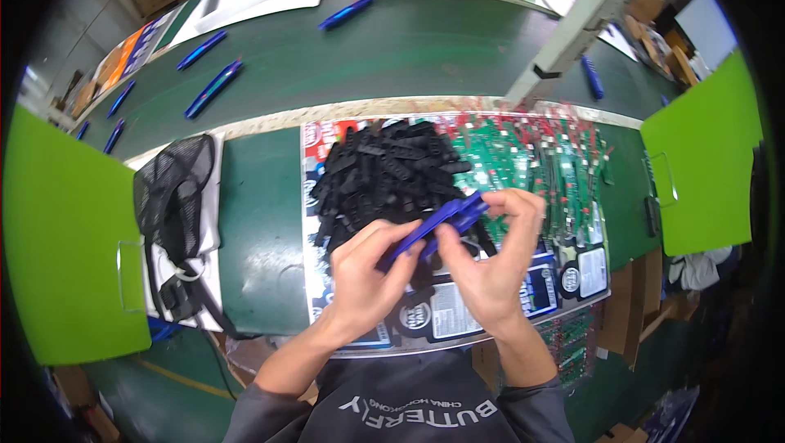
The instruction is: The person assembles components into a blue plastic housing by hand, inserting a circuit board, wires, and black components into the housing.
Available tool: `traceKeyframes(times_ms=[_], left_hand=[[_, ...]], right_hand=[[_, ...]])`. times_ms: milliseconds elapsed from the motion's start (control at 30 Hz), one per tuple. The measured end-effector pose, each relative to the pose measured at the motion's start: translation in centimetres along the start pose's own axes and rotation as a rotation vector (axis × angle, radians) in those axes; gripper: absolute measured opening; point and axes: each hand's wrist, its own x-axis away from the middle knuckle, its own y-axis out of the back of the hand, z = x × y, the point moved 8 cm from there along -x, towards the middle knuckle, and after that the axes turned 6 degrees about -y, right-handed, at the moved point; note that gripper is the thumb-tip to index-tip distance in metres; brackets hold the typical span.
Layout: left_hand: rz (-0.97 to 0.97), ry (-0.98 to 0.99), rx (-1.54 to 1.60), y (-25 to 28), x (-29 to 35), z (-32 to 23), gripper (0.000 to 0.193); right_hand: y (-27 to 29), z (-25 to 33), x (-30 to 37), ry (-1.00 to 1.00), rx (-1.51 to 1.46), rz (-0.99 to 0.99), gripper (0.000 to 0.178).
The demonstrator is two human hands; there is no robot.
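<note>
Both hands grip a long blue plastic casing (441, 224), held tilted over the near side of the work board. It looks like two narrow parts lying side by side; whether they are joined I cannot tell. My left hand (365, 267) pinches its lower left end, and my right hand (495, 267) has its thumb and fingers on the upper right end. Just beyond my hands lies a heap of black plastic parts (388, 166). To the right of the heap spread many green circuit boards (511, 157) with red wires.
A green conveyor belt (278, 54) crosses behind, carrying several blue casings (214, 87). A metal post (572, 30) rises at the right. Lime-green panels (69, 238) flank the bench. A black mesh bag (174, 189) lies at the left, and a cardboard box (634, 308) stands low at right.
</note>
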Motion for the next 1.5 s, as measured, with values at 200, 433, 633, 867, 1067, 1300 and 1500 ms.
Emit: traceKeyframes(times_ms=[200, 433, 633, 867, 1067, 1300, 1500], left_hand=[[0.025, 0.017, -0.151, 0.3, 1.4, -0.7, 0.026], [0.081, 0.283, 0.213, -0.2, 4.0, 2.6, 0.014], [0.063, 0.312, 0.276, 0.5, 3.9, 2.1, 0.014], [0.056, 0.299, 0.269, 0.4, 3.8, 2.2, 0.014], [0.060, 0.354, 0.318, 0.6, 4.2, 2.5, 0.015], [0.027, 0.573, 0.536, -0.3, 3.9, 3.5, 0.018], [0.018, 0.550, 0.822, -1.5, 2.4, 3.6, 0.045]], right_hand=[[-2.0, -3.1, 0.4, -0.290, -0.345, 0.318, 0.035], [2.1, -8.3, -2.7, -0.176, -0.306, 0.324, 0.035], [9.4, -16.5, -10.0, -0.226, 0.520, 0.078, 0.017], [8.3, -16.7, -10.6, -0.216, 0.604, 0.100, 0.017], [10.7, -14.4, -10.8, -0.277, 0.111, -0.041, 0.021], [6.3, -6.5, -4.3, -0.353, -0.503, 0.131, 0.037], [0.2, -3.3, 1.1, -0.449, -0.659, 0.230, 0.032]])
